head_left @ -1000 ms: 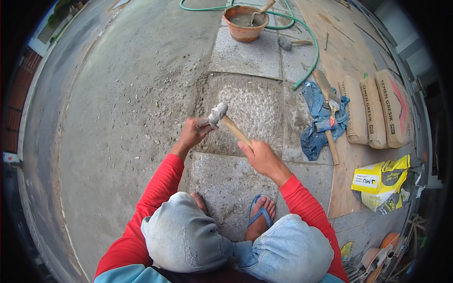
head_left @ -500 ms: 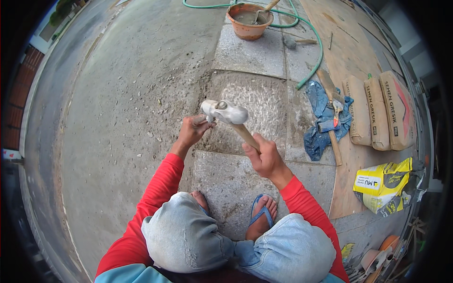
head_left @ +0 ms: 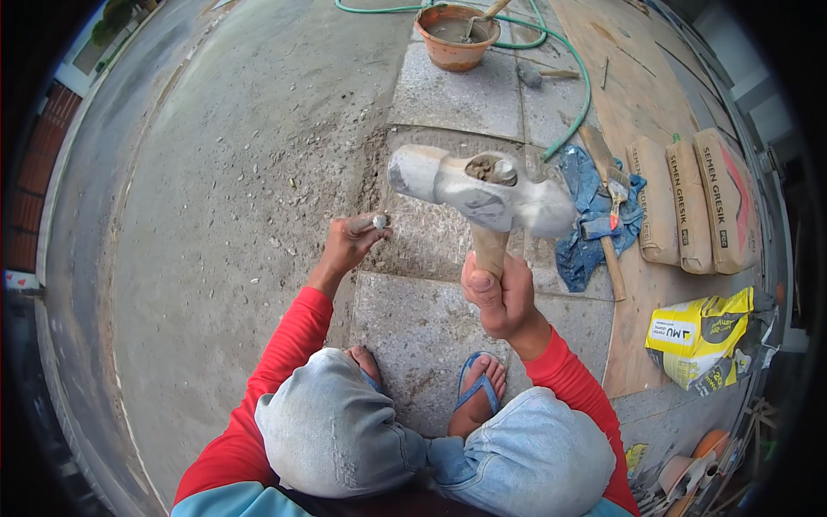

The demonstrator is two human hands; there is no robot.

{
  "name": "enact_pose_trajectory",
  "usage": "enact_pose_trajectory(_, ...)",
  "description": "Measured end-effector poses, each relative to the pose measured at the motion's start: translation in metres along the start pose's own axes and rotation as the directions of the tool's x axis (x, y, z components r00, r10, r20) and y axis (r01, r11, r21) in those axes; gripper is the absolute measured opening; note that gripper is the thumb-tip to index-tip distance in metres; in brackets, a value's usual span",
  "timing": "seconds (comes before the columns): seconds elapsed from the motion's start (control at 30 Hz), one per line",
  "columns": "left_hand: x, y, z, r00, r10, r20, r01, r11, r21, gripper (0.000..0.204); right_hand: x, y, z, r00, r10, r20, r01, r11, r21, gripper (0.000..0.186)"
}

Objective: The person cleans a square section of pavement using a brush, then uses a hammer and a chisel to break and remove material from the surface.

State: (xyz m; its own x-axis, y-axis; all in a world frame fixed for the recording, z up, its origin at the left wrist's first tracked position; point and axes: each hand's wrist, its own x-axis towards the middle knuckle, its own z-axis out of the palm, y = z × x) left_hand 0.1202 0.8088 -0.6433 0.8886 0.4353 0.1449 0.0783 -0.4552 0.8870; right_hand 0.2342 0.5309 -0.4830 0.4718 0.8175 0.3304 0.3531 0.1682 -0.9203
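Note:
My right hand [head_left: 504,297] is closed around the wooden handle of a ball-peen hammer [head_left: 461,191]. The hammer's pale metal head is raised high and looks large, well above the ground. In my left hand [head_left: 346,243] a chisel is gripped, its whitened struck end [head_left: 380,221] pointing up; its lower part is hidden. The chisel stands at the left edge of a roughened grey slab [head_left: 431,234], where loose grit lies along the joint. The hammer head covers much of that slab.
Ahead stands an orange tub [head_left: 455,56] of grey mix, with a green hose [head_left: 588,95] curving past. To the right are a small mallet [head_left: 531,76], a blue cloth [head_left: 575,258] with tools, brown cement bags [head_left: 689,207] and a yellow bag [head_left: 698,340]. My sandalled feet rest on a slab [head_left: 413,332].
The hammer has risen from above the chisel, up and to the right, with my right hand. My left hand stays nearly in place, and the chisel's top is now uncovered.

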Motion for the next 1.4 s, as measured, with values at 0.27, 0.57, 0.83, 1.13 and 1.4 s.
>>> enact_pose_trajectory(0.27, 0.000, 0.008, -0.001, 0.999, -0.050, 0.003, 0.049, 0.996, 0.078, 0.020, -0.011, 0.022, -0.010, 0.883, 0.467, 0.054, -0.420, 0.836, -0.354, 0.057)
enact_pose_trajectory(0.57, -0.004, 0.012, 0.024, 0.994, 0.092, 0.057, -0.091, 0.996, -0.024, 0.022, -0.020, -0.003, -0.017, 0.996, -0.018, -0.091, 0.004, 0.988, -0.156, 0.049)
enact_pose_trajectory(0.83, -0.002, 0.018, 0.024, 0.993, -0.032, 0.110, 0.042, 0.995, -0.095, 0.021, -0.024, 0.013, -0.029, 0.846, 0.530, -0.062, -0.504, 0.754, -0.422, 0.055)
enact_pose_trajectory(1.13, -0.008, 0.022, 0.040, 0.987, 0.071, 0.143, -0.056, 0.993, -0.101, 0.023, -0.030, -0.005, -0.026, 0.995, -0.096, -0.033, 0.083, 0.953, -0.290, 0.037)
enact_pose_trajectory(1.4, -0.006, 0.030, 0.040, 0.986, 0.126, 0.106, -0.113, 0.987, -0.116, 0.024, -0.037, -0.003, -0.039, 0.883, 0.470, -0.001, -0.429, 0.805, -0.410, 0.049)
